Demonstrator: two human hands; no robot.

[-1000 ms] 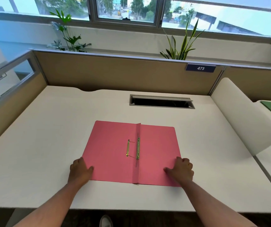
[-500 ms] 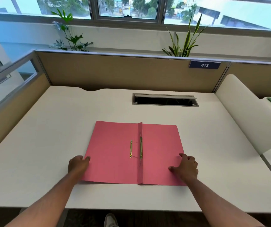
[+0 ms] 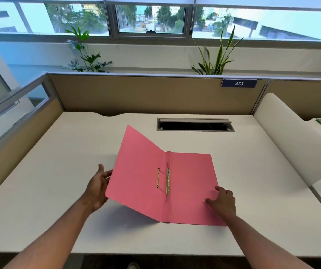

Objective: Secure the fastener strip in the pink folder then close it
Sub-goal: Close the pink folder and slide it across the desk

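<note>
Item 1. Pink folder [image 3: 190, 183], open, at the centre of our white desk [image 3: 58, 191], towards the near edge. Right cover flat on the desk. Left cover raised off the surface and tilted up from the spine; its shadow falls on the desk beneath it.

Item 2. Fastener strip [image 3: 167, 181], gold metal, running along the spine, near to far. A second gold bar [image 3: 158, 178] sits just left of it on the raised cover. We cannot tell whether the prongs are folded down.

Item 3. Our left hand [image 3: 97, 189], at the outer left edge of the raised cover, near its lower corner. The thumb [image 3: 101, 168] points up and away from the palm; the fingers pass behind the cover and are hidden, so how they grip we cannot tell. The cover rests against this hand.

Item 4. Our right hand [image 3: 222, 202], palm down on the flat right cover, near its lower right corner. Fingers bent and close together, tips touching the card, clasping nothing.

Item 5. Cable slot [image 3: 194, 126], dark, rectangular, set in the desk beyond the folder, its lid lifted.

Item 6. Partition [image 3: 136, 94], tan, along the far edge, bearing a blue plate [image 3: 239, 83] marked 473.

Item 7. Two plants behind the partition, one left [image 3: 84, 55], one right [image 3: 216, 59], under a window [image 3: 150, 18].

Item 8. White curved divider [image 3: 291, 140] at the right.
</note>
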